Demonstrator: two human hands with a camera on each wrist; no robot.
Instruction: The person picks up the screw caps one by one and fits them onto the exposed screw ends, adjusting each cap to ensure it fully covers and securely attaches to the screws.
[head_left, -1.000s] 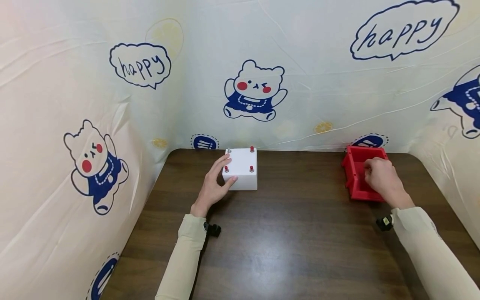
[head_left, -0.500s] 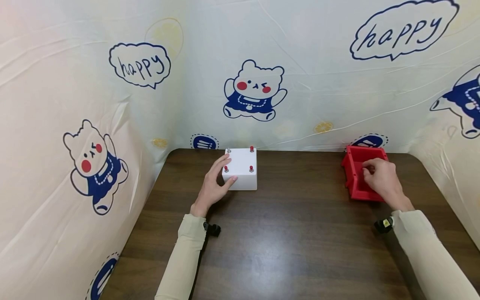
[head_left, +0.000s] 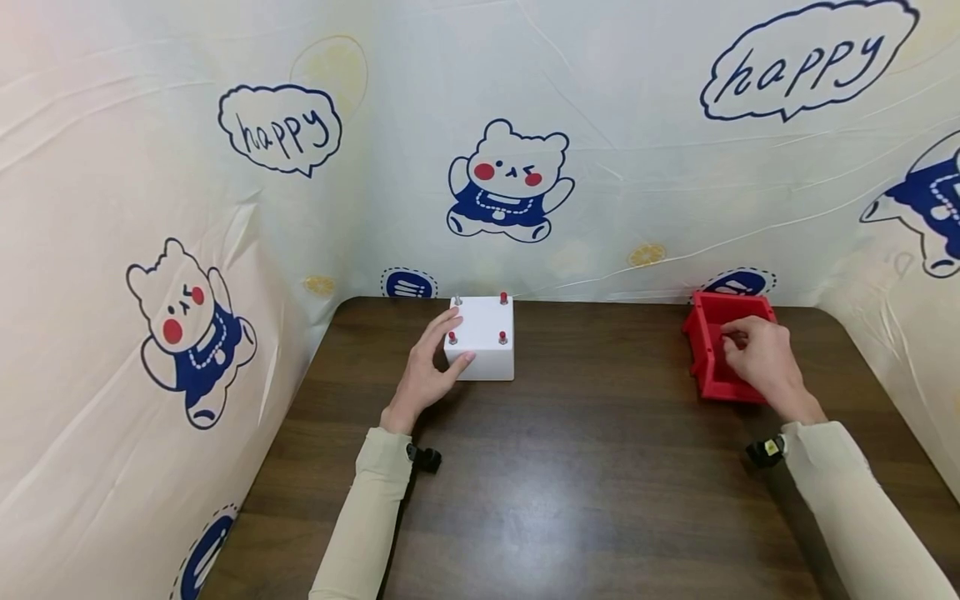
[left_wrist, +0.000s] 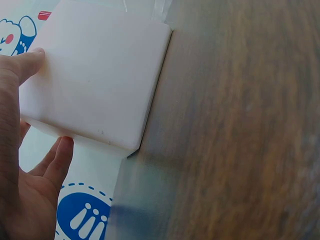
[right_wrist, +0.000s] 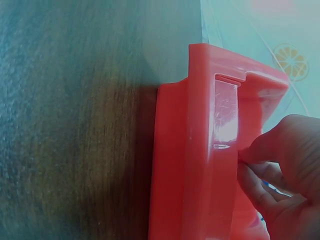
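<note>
A white box stands at the back of the table. Posts rise from its top corners: three wear red caps, while the back left post is bare metal. My left hand holds the box from its left, thumb on the near face and fingers at the far left corner. My right hand reaches into a red bin at the back right. In the right wrist view, thumb and fingertips meet over what looks like a small red cap, mostly hidden.
The dark wooden table lies between and in front of both arms. A printed cloth hangs behind and along the sides, close to the box and bin. The bin's front wall rises beside the right fingers.
My right hand has shifted slightly left inside the bin, its fingertips drawn together. The left hand and the white box have stayed where they were.
</note>
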